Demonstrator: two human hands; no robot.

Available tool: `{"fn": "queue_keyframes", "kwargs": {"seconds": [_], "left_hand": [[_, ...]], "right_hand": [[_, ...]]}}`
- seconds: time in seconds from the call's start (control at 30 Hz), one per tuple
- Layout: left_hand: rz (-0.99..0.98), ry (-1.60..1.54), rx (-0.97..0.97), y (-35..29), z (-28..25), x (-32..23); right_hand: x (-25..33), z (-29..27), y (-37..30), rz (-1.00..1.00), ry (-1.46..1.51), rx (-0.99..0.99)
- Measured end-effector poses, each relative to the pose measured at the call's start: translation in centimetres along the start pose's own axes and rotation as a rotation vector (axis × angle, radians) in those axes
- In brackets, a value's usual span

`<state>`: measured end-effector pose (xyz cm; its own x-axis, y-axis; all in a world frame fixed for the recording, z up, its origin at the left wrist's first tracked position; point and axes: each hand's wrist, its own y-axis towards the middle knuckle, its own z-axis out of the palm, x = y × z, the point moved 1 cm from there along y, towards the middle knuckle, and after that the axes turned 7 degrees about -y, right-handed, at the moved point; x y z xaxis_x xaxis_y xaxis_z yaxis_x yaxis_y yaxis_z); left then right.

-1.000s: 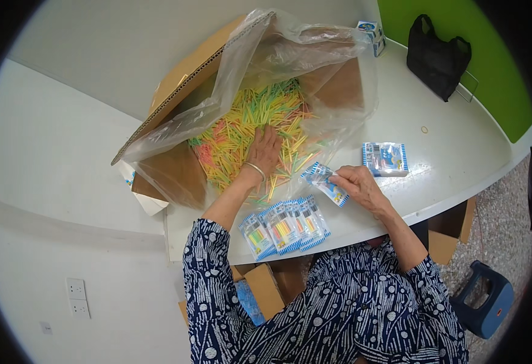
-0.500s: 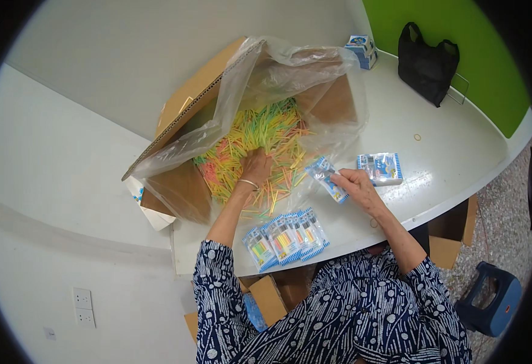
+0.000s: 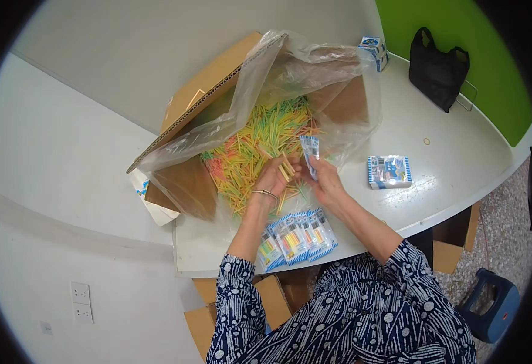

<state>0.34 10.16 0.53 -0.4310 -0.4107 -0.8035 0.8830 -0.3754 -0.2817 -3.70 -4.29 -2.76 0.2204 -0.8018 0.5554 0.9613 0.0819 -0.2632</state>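
Note:
My left hand (image 3: 269, 179) is closed around a few thin pastel sticks (image 3: 287, 169), yellow and pale, just above the near part of the box. Close beside it, my right hand (image 3: 329, 184) grips a small blue-and-white plastic packet (image 3: 310, 149) held upright. The fingertips of both hands nearly meet. Behind them a heap of yellow, green and pink sticks (image 3: 260, 136) fills a cardboard box (image 3: 345, 102) lined with clear plastic film (image 3: 255, 76). Several packets (image 3: 292, 240) with coloured sticks inside overlap at the table's near edge, below my hands.
On the white table (image 3: 460, 145), a stack of blue-and-white packets (image 3: 389, 172) lies to the right. Farther back are a rubber band (image 3: 426, 141), a black bag (image 3: 438, 76) and small boxes (image 3: 372, 47). A blue stool (image 3: 491, 306) and cardboard cartons (image 3: 448, 256) are below.
My left hand has come up out of the heap with sticks in it and moved right. My right hand has brought the packet left and turned it more upright.

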Motion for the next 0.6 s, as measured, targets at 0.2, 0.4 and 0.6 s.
{"fn": "queue_keyframes", "kwargs": {"seconds": [0.2, 0.4, 0.6], "left_hand": [[0.213, -0.424, -0.045, 0.2, 3.7, 2.9], [0.440, -0.198, -0.173, 1.1, 2.8, 4.1], [0.331, -0.301, -0.157, 0.8, 3.0, 2.9]], "right_hand": [[-1.8, 1.8, 2.2, -0.101, 0.139, -0.085], [-1.4, 3.2, 0.9, -0.121, 0.131, -0.087], [1.4, 1.5, 0.0, -0.171, -0.140, 0.021]]}}
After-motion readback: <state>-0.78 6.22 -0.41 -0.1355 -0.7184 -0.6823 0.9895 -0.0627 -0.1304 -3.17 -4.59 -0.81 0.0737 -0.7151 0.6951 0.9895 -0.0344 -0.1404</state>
